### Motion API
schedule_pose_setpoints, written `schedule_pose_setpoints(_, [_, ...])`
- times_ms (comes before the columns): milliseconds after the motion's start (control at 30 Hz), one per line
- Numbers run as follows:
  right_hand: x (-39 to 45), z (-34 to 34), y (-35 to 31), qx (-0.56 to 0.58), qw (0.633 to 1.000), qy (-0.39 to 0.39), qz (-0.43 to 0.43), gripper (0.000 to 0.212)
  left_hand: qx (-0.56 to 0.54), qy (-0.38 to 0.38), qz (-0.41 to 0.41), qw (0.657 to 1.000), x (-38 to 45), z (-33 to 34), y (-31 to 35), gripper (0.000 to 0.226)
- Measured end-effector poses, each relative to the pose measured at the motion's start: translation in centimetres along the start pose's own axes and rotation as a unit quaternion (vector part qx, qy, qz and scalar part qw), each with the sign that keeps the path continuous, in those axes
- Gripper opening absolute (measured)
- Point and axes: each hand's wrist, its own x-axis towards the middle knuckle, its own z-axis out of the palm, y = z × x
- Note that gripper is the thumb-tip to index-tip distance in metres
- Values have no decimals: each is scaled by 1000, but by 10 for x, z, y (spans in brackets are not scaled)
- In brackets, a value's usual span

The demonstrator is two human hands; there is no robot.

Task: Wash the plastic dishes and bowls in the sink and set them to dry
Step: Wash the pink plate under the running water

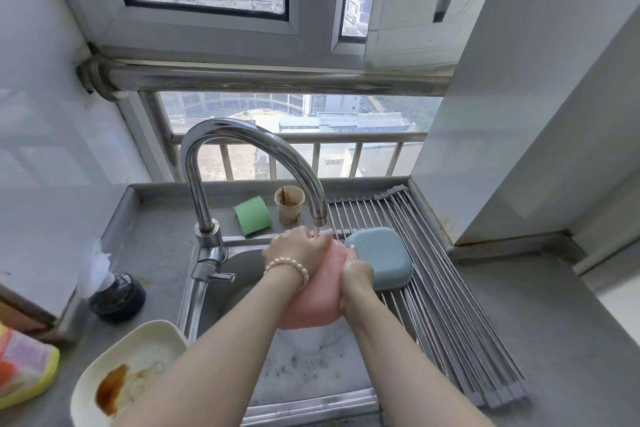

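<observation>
Counter (561,340) of grey stone runs around the steel sink (242,274), and that is where all the action is. Over the sink's right half lies the roll-up drying rack (450,305), its steel rods stretching toward the lower right. High above the basin arches the chrome faucet (242,139), spout pointing down right over the hands. At lower left, on the counter by the sink's corner, sits a cream plate (138,357), smeared with brown sauce. Dead centre, over the basin, we have the pink bowl (315,302), held under the spout. Just beside it, bottom up on the rack, rests the blue dish (384,256). Left hand (298,250), pearl bracelet at the wrist, curls over the pink bowl's far edge and grips it. Right hand (356,274) clamps onto the bowl's right side, fingers wrapped around the rim, close against the blue dish. Behind the sink, a green sponge (252,215) leans on the ledge, and next to it stands a stained paper cup (289,204), well apart from the hands.
</observation>
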Motion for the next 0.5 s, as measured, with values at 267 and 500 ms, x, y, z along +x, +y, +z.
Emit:
schedule_pose_setpoints(267, [2, -6, -2, -2, 1000, 15, 19, 45, 139, 55, 175, 973, -43, 26, -3, 62])
schedule_pose_setpoints(500, [-6, 3, -1, 5, 1000, 16, 15, 48, -62, -36, 111, 991, -15, 3, -35, 66])
